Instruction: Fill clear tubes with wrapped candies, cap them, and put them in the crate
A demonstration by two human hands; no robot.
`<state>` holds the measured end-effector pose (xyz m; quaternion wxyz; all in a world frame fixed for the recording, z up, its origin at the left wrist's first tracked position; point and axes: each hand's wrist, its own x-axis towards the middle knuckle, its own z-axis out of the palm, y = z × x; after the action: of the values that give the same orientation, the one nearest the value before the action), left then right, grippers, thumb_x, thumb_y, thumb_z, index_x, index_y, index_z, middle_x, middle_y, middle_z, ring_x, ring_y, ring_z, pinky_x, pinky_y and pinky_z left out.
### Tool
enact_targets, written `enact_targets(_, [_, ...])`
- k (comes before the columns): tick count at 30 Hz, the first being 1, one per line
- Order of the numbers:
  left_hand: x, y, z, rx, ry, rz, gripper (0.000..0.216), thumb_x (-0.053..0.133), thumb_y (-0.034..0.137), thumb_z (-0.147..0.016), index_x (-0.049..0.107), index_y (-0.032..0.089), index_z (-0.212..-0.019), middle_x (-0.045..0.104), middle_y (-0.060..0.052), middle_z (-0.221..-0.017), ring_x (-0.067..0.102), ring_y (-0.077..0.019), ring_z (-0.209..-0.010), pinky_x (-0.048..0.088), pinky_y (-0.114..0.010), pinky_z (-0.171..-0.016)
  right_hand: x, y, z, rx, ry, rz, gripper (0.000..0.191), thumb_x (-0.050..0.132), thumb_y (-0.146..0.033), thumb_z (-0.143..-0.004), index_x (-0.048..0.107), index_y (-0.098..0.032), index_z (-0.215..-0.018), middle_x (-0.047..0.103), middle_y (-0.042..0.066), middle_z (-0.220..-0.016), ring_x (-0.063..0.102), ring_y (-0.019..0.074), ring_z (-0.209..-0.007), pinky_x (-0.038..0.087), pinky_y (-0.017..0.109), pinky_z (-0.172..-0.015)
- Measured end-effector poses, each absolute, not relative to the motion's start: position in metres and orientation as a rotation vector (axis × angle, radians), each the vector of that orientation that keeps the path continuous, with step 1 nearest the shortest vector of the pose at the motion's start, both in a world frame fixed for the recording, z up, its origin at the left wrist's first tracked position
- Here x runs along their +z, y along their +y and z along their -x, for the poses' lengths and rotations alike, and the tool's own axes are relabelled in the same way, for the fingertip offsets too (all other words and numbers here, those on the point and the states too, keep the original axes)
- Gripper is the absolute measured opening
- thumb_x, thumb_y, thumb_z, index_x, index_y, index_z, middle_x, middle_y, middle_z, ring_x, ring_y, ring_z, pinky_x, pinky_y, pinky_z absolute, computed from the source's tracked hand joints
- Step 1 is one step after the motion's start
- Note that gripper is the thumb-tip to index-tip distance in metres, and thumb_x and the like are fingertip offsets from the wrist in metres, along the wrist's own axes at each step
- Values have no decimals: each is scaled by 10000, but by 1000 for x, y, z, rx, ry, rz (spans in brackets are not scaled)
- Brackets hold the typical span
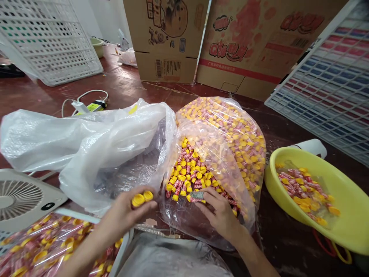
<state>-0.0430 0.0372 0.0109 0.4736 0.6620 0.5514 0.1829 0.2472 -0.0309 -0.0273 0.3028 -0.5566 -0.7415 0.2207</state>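
Observation:
My left hand [134, 206] is closed round small bottles whose two yellow caps [138, 199] face up, held over the mouth of a translucent white bag [95, 150]. Inside a clear plastic bag [245, 134] lies a heap of small red-and-white bottles with yellow caps [188, 169]. At the near edge of that heap, my right hand [220, 211] has its fingertips pinched on one yellow-capped bottle [189, 197]. A grey-green wrap [197, 195] shows at a fingertip of this hand. Most of the bottle in each hand is hidden by fingers.
A yellow basin [343, 192] with more bottles stands right. Cardboard boxes [230, 46] and white crates [57, 38] rise behind. A white fan [17, 200] and a power strip [93, 107] lie left. Bagged bottles [43, 246] fill a crate at the near left.

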Motion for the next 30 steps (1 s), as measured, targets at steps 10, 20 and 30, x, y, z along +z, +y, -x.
enact_targets(10, [-2, 6, -10, 465, 944, -1240, 281, 749, 427, -767, 726, 172, -883, 672, -16, -774, 556, -174, -719, 424, -241, -650, 0, -19, -217, 695, -1751, 1387, 297, 720, -482, -853, 626, -202, -821, 689, 18, -771, 660, 173, -724, 547, 273, -689])
enact_targets(20, [-18, -2, -27, 690, 844, -641, 367, 862, 409, -665, 714, 147, -873, 677, -27, -809, 590, -166, -751, 473, -260, -736, -11, -31, -194, 295, -2108, 1242, 663, 798, -443, -755, 497, -156, -1272, 652, 183, -1212, 596, 322, -1199, 508, 493, -1018])
enact_targets(30, [-41, -25, 112, 553, 1490, -1469, 307, 767, 469, -704, 742, 274, -940, 769, -34, -842, 700, -282, -778, 536, -319, -680, 27, 22, -190, 301, -2355, 1079, 826, 780, -465, -767, 405, -132, -1424, 505, 187, -1447, 414, 314, -1400, 413, 462, -1137])
